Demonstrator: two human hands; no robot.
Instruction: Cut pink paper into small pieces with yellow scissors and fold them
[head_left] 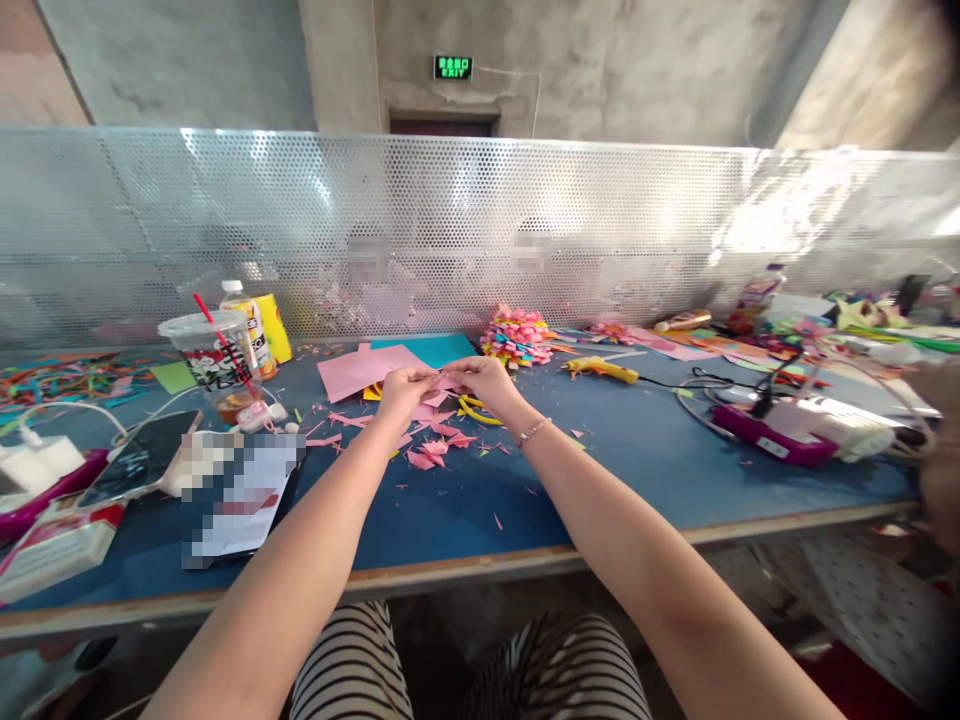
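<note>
My left hand [409,393] and my right hand [486,385] meet over the middle of the table, fingertips pinched together. Between them is a small piece of pink paper [448,382], partly hidden by the fingers. Pink paper scraps [441,446] lie just below the hands. A pink sheet [358,373] rests beyond my left hand, with a teal sheet [431,349] behind it. Under my right hand curves a yellow looped thing [480,412], perhaps a scissors handle. A bundle of pink, yellow and blue paper pieces [516,336] stands beyond my right hand.
A yellow glue gun [604,370] lies to the right, its cord leading to a purple power strip [776,437]. Leftward are a plastic cup [206,350] with a straw, a bottle [238,300], and phones [251,500]. A perforated metal screen [450,230] borders the back.
</note>
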